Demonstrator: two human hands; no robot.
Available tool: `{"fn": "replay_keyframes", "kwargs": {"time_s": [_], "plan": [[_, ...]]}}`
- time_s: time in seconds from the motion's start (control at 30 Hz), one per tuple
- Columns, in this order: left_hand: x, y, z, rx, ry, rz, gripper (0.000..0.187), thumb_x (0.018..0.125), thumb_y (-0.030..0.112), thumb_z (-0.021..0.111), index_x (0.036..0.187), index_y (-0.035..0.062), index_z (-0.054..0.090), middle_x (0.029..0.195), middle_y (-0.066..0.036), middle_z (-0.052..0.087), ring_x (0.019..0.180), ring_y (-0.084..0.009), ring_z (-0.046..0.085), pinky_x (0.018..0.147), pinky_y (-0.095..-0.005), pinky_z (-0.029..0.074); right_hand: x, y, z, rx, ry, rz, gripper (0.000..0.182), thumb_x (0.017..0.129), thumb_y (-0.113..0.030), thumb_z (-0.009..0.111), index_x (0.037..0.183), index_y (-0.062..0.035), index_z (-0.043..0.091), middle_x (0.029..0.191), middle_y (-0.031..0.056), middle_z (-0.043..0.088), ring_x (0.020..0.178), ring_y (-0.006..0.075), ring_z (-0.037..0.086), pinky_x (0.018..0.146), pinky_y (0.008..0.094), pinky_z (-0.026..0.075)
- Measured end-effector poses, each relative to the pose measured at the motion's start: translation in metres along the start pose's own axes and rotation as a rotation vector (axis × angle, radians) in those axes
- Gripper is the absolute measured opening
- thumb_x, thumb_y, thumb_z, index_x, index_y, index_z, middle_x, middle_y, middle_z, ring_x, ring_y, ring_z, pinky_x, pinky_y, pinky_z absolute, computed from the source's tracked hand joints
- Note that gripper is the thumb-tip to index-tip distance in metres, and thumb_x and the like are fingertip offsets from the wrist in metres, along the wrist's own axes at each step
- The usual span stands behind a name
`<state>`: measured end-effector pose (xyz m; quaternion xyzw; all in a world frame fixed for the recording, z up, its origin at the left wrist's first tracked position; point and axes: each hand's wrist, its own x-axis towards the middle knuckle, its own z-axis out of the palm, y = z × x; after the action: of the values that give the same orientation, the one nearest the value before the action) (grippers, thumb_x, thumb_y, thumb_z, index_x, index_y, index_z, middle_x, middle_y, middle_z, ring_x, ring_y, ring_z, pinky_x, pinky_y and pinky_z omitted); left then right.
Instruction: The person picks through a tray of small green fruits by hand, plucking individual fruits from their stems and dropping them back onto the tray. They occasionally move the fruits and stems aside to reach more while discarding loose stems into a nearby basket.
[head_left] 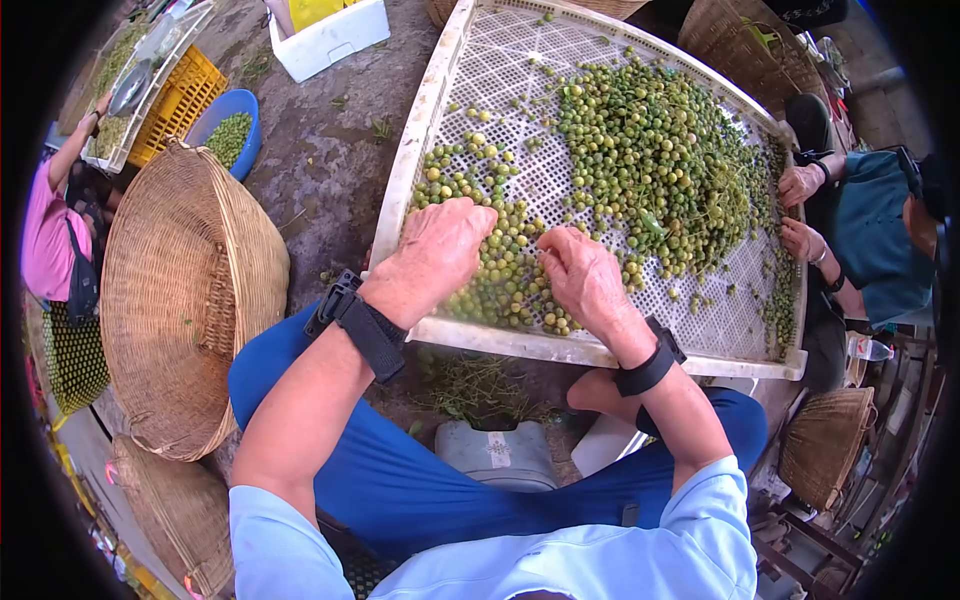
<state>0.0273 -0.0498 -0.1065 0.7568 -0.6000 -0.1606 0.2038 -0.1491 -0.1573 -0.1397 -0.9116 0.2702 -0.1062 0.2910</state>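
Observation:
A white mesh tray point(418, 120) lies in front of me, holding many small round green and yellow fruits point(640, 135), some still on thin stems. Over the near left part of the tray, my left hand point(440, 248) is closed with its fingers curled down among the loose fruits. My right hand point(588, 282) is beside it, thumb and fingers pinched together just above the fruits. Whatever either hand holds is hidden by the fingers. The larger heap with stems lies beyond my right hand.
A big wicker basket point(165, 300) stands at my left, near a blue basin point(250, 105) of green fruits. A yellow crate point(185, 95) and a white foam box point(335, 42) are farther back. Another person's hands point(800, 205) are at the tray's right edge. A grey bucket point(495, 455) sits between my legs.

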Motion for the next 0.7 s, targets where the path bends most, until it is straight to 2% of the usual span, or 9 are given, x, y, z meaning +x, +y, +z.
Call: {"fn": "replay_keyframes", "kwargs": {"time_s": [0.2, 0.3, 0.47, 0.57, 0.63, 0.7], "plan": [[-0.001, -0.006, 0.01, 0.052, -0.056, 0.054, 0.009, 0.078, 0.004, 0.055, 0.085, 0.0033, 0.061, 0.081, -0.016, 0.059, 0.078, -0.0369, 0.06, 0.068, -0.0464, 0.048, 0.009, -0.03, 0.017, 0.084, 0.007, -0.14, 0.019, 0.079, -0.008, 0.059, 0.097, -0.0087, 0.057, 0.084, 0.0122, 0.052, 0.075, 0.0337, 0.058, 0.062, 0.0439, 0.048], [0.001, -0.007, 0.016, 0.118, -0.078, 0.054, 0.009, 0.078, 0.005, 0.057, 0.085, 0.0044, 0.061, 0.082, -0.014, 0.057, 0.077, -0.0357, 0.06, 0.067, -0.0471, 0.048, 0.015, -0.03, 0.027, -0.032, -0.02, -0.139, 0.019, 0.077, -0.005, 0.058, 0.096, -0.0081, 0.057, 0.084, 0.0135, 0.051, 0.075, 0.0338, 0.057, 0.061, 0.0448, 0.047], [0.003, -0.005, 0.022, 0.187, -0.123, 0.059, 0.012, 0.074, 0.003, 0.058, 0.086, 0.0062, 0.059, 0.084, -0.012, 0.055, 0.077, -0.0341, 0.061, 0.065, -0.046, 0.049, 0.013, -0.02, 0.03, -0.045, -0.035, -0.115, 0.018, 0.075, -0.005, 0.059, 0.093, -0.0061, 0.056, 0.085, 0.0146, 0.051, 0.076, 0.0348, 0.057, 0.062, 0.0448, 0.047], [0.004, -0.01, 0.024, 0.178, -0.105, 0.186, 0.014, 0.073, 0.001, 0.058, 0.085, 0.0072, 0.058, 0.082, -0.012, 0.054, 0.076, -0.0339, 0.061, 0.063, -0.0439, 0.05, 0.009, -0.016, 0.03, -0.039, -0.024, -0.095, 0.016, 0.075, -0.006, 0.06, 0.09, -0.0055, 0.055, 0.084, 0.0149, 0.051, 0.076, 0.0352, 0.057, 0.063, 0.0447, 0.047], [0.005, -0.012, 0.026, 0.225, -0.078, 0.297, 0.008, 0.077, 0.01, 0.056, 0.081, 0.0062, 0.061, 0.082, -0.011, 0.058, 0.073, -0.028, 0.064, 0.061, -0.039, 0.052, 0.009, -0.018, 0.03, 0.024, -0.017, -0.057, 0.014, 0.075, -0.005, 0.061, 0.088, -0.0061, 0.056, 0.084, 0.0135, 0.051, 0.079, 0.0347, 0.055, 0.066, 0.0443, 0.045], [0.004, -0.011, 0.029, 0.236, -0.078, 0.311, 0.007, 0.075, 0.005, 0.057, 0.082, 0.0045, 0.059, 0.081, -0.012, 0.056, 0.073, -0.0302, 0.062, 0.061, -0.0407, 0.051, 0.011, -0.017, 0.03, 0.032, -0.02, -0.043, 0.014, 0.075, -0.006, 0.062, 0.088, -0.0062, 0.056, 0.085, 0.0131, 0.051, 0.08, 0.0344, 0.055, 0.067, 0.0439, 0.046]]}}
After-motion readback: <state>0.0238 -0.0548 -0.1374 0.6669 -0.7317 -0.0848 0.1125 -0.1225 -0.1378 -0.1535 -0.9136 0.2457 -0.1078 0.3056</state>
